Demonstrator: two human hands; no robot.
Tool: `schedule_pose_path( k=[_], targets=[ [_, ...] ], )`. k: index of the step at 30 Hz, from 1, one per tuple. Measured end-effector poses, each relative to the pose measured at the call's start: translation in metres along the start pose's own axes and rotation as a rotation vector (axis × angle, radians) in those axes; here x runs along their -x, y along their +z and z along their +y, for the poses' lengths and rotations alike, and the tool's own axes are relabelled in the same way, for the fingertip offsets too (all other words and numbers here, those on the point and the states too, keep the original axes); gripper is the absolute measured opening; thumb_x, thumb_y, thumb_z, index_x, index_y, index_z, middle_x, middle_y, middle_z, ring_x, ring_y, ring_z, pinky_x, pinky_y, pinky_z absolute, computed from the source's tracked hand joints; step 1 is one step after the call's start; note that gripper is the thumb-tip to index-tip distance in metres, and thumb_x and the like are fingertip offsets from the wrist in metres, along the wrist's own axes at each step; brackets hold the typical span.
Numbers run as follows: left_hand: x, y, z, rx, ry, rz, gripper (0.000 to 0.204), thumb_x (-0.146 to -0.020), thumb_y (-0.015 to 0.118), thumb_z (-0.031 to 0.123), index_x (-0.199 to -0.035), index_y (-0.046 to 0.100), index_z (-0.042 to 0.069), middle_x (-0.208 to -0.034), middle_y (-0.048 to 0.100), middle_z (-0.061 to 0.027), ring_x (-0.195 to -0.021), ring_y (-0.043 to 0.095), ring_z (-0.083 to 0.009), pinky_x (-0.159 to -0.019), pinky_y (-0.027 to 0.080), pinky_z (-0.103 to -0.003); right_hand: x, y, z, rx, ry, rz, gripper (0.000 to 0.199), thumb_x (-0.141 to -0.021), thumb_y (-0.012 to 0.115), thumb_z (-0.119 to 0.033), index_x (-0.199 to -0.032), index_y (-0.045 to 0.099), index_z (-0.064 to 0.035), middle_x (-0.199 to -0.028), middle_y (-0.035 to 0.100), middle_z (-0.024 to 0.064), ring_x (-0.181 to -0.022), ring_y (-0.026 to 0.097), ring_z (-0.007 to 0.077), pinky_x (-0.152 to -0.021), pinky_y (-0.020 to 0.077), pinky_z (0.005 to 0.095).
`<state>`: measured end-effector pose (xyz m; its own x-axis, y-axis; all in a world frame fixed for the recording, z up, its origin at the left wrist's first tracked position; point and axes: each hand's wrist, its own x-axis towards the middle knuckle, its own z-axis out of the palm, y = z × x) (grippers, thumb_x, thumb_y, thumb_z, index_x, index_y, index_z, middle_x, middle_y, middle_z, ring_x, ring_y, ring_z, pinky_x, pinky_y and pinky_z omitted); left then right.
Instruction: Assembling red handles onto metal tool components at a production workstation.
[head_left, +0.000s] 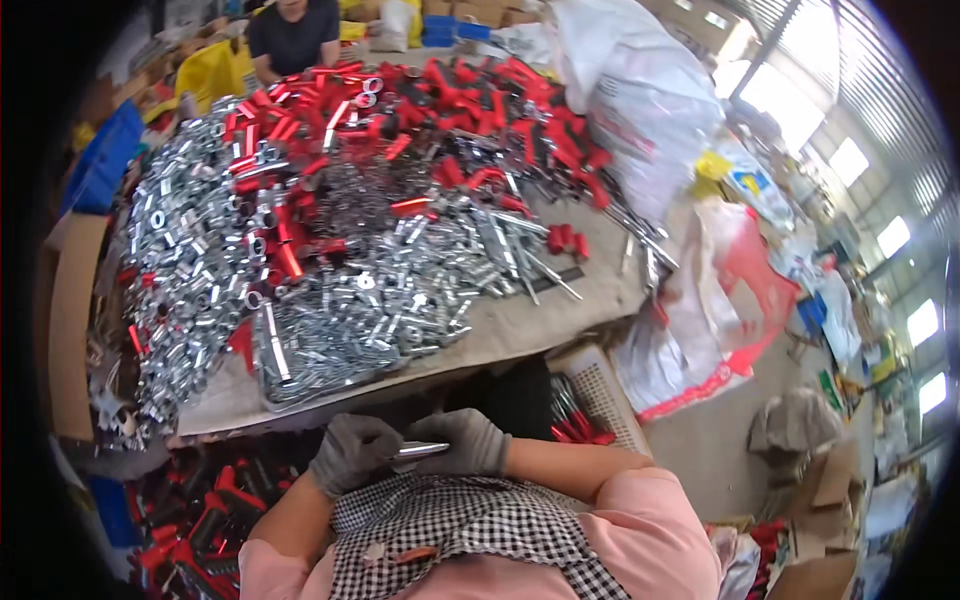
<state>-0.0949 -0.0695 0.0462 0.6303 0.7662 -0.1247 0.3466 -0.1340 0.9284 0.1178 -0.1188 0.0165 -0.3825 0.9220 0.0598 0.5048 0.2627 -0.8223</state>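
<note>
In front of my apron, at the near edge of the table, both my hands wear grey gloves. My left hand (pixel 350 455) is closed around the left end of a short shiny metal tube (pixel 421 450). From the other side my right hand (pixel 468 443) closes on the tube's right end, with its fingers partly hidden. Just beyond the hands, a clear tray (pixel 330 378) holds a heap of thin silver pins. A longer chrome tube (pixel 275 342) lies on that heap.
Silver sleeves (pixel 185 240), springs (pixel 365 190) and red handles (pixel 540 110) cover the table (pixel 560 310). A bin of red and black tools (pixel 210 520) stands below left, a plastic crate (pixel 608 400) at right. A white sack (pixel 650 110) leans behind; another person (pixel 293 38) sits opposite.
</note>
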Motion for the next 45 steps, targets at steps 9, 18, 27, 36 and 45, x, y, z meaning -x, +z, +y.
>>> schedule_pose_path(
  k=[9,18,27,36,45],
  targets=[
    [0.002,0.033,-0.001,0.046,-0.01,-0.102,0.037,-0.082,0.064,0.038,-0.073,0.067,0.002,-0.064,0.063,-0.0075,-0.059,0.057,-0.0126,-0.055,0.046,-0.028,0.039,0.013,0.0,0.036,0.12,0.023,0.033,-0.069,0.074,-0.037,-0.09,0.069,-0.012,-0.076,0.067,0.0106,-0.072,0.065,0.0262,-0.089,0.0435,0.042],
    [0.019,0.028,0.012,-0.003,-0.073,-0.022,0.036,-0.084,0.063,0.037,-0.069,0.065,0.003,-0.06,0.06,-0.0071,-0.055,0.05,-0.0122,-0.053,0.043,-0.03,0.038,0.014,-0.022,-0.026,0.041,0.004,0.035,-0.073,0.074,-0.031,-0.098,0.068,-0.0069,-0.082,0.068,0.0151,-0.076,0.068,0.0279,-0.068,0.0535,0.0349],
    [0.015,-0.032,-0.011,-0.331,0.149,0.547,0.025,-0.08,0.066,0.029,-0.083,0.065,0.004,-0.075,0.065,-0.0147,-0.068,0.063,-0.0289,-0.062,0.05,-0.038,0.029,-0.013,-0.005,0.049,0.138,0.048,0.041,-0.076,0.073,-0.035,-0.105,0.066,-0.007,-0.09,0.068,0.0163,-0.083,0.068,0.0261,-0.072,0.0537,0.033],
    [-0.006,-0.071,-0.03,-0.788,-0.228,0.577,0.021,-0.08,0.06,0.023,-0.086,0.064,0.003,-0.082,0.064,-0.0174,-0.078,0.062,-0.0358,-0.072,0.049,-0.044,0.034,-0.002,0.023,-0.219,0.166,0.075,0.039,-0.073,0.077,-0.017,-0.105,0.064,0.0015,-0.086,0.069,0.0118,-0.078,0.065,0.014,-0.07,0.0519,0.0274],
    [-0.105,-0.072,-0.044,-1.045,-0.392,0.316,0.054,-0.08,0.049,0.013,-0.134,0.047,0.015,-0.118,0.059,-0.0188,-0.112,0.055,-0.0321,-0.109,0.025,-0.046,0.014,-0.004,0.009,-0.193,0.13,0.03,0.034,-0.076,0.075,-0.009,-0.106,0.063,0.0017,-0.09,0.068,0.0063,-0.079,0.062,0.01,-0.072,0.0509,0.0255]
  ],
)
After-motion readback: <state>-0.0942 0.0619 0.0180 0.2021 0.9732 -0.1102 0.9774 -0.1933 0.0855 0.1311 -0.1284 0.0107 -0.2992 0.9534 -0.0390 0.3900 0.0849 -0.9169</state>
